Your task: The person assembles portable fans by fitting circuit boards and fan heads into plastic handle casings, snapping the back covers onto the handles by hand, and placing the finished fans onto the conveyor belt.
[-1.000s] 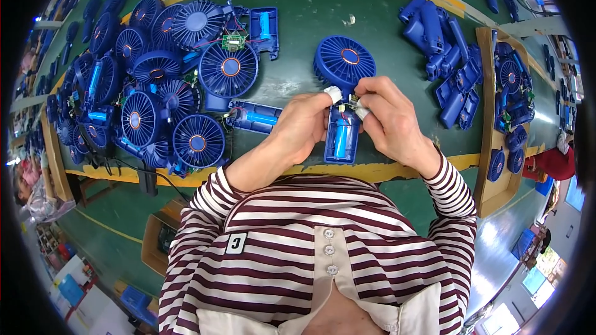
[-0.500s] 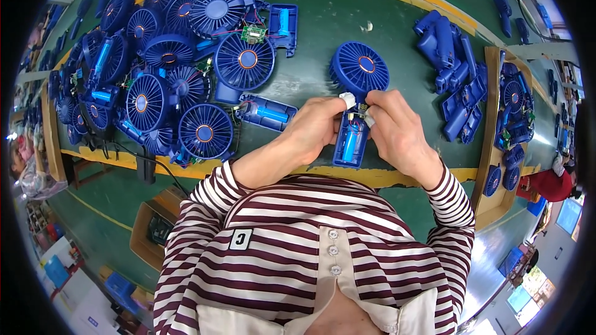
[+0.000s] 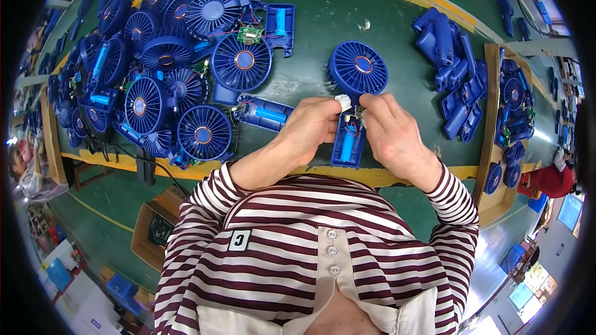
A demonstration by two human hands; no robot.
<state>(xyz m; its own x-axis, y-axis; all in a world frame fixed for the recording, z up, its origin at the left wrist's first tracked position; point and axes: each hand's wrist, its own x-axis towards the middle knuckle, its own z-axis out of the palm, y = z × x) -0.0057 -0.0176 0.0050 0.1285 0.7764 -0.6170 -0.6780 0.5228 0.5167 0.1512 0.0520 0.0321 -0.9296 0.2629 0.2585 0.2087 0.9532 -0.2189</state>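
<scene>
Between hands (image 3: 308,125) (image 3: 393,133): fan (image 3: 356,87), long axis fore-and-aft, head (image 3: 359,65) pointing away.

The green, yellow-edged bench (image 3: 310,22) carries heaped fans (image 3: 166,56) at left, a single fan (image 3: 358,67) at centre, blue casings (image 3: 444,43) at upper right, a cardboard box (image 3: 487,118) beyond.

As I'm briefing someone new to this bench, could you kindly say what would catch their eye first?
Probably the heap of blue fans crowding the left of the green table. Then, near the front edge, the left hand and right hand at the neck of an open fan. Blue casings lie piled to the right.
</scene>
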